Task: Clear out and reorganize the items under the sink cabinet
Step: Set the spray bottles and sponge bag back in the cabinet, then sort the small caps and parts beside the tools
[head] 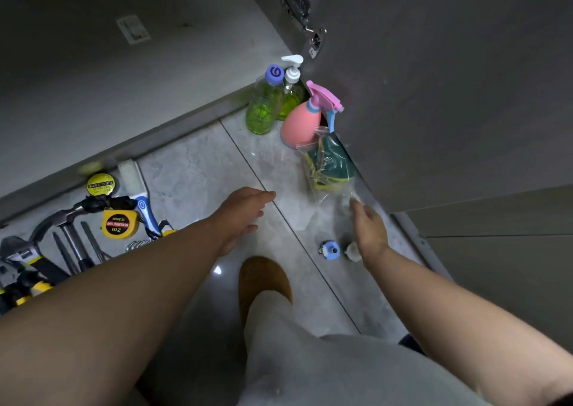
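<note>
Tape measure (119,224) reads "2m MEASURING TAPE"; bag (310,149) holds sponges (333,165). Left hand (242,216) is spread and empty; right hand (370,232) reaches the bag, grip unclear.

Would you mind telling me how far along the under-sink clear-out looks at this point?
Done: tools, two green bottles and a pink spray bottle sit out on the floor. In hand: the right hand reaches the bagged sponges, grip unclear; the left hand hovers open. Left: reorganizing and putting everything back.

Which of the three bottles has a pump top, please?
The white-pump green bottle; the purple-capped green bottle and pink spray bottle lack pumps.
</note>
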Tool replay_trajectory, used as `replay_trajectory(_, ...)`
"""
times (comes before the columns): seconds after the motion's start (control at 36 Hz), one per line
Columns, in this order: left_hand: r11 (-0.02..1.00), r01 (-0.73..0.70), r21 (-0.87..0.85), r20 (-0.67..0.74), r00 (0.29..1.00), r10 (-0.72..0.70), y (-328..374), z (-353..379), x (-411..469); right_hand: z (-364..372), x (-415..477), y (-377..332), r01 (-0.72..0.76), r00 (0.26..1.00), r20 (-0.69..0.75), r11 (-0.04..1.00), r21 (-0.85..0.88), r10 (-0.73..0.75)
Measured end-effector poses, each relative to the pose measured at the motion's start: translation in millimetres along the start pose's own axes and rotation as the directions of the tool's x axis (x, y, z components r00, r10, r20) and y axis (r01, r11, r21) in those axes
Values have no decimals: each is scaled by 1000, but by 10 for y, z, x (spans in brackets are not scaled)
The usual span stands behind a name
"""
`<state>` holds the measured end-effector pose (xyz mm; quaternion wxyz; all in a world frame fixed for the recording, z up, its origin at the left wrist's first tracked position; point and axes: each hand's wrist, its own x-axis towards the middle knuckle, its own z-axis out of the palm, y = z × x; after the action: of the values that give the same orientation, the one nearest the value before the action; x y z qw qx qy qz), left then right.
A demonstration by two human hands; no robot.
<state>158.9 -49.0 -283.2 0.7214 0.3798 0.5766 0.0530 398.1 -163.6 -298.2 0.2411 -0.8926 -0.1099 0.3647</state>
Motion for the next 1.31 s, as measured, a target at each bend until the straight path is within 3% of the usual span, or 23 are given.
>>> replay_trajectory(0.11, 994, -11, 105, 37, 999, 7, -62, 71, -44, -123, -84, 402, 164, 985, 108, 928, -334, -135)
replay_trajectory(0.25, 983, -20, 183, 87, 996, 4, -170, 113, -98, -18, -195, 688, 292, 953, 221, 821, -490, -207)
replay_trajectory(0.39, 973, -14, 229, 86, 996, -6, -241, 83, -85, 203, -187, 708, 285, 958, 144, 759, -585, -249)
replay_trajectory(0.53, 948, -45, 317, 66, 997, 25, -302, 22, -45, 380, -206, 577, 306, 950, 136, 762, -570, -280)
replay_trajectory(0.67, 935, -68, 349, 82, 996, 42, -351, -20, -49, 577, -326, 325, 476, 879, 256, 744, -469, -402)
replay_trajectory(0.72, 950, -53, 309, 92, 995, 26, -338, -46, -80, 698, -424, 185, 582, 812, 338, 710, -396, -476)
replay_trajectory(0.81, 997, 9, 73, 122, 992, -18, -318, -129, -124, 894, -605, -82, 737, 658, 439, 643, -208, -612)
replay_trajectory(0.89, 998, -55, 18, 50, 997, 54, -298, -256, -178, 1117, -735, -308, 843, 509, 499, 522, -126, -701)
replay_trajectory(1.0, 996, -83, -17, -128, 988, 80, -289, -544, -176, 1346, -731, -528, 829, 503, 581, 548, -113, -641)
replay_trajectory(1.11, 985, -10, -174, -255, 966, -35, -299, -871, -141, 1523, -609, -790, 869, 458, 681, 448, -209, -571)
replay_trajectory(1.31, 982, -9, -186, -332, 942, -54, -319, -1309, -213, 2118, -543, -1304, 897, 431, 653, 371, -239, -622)
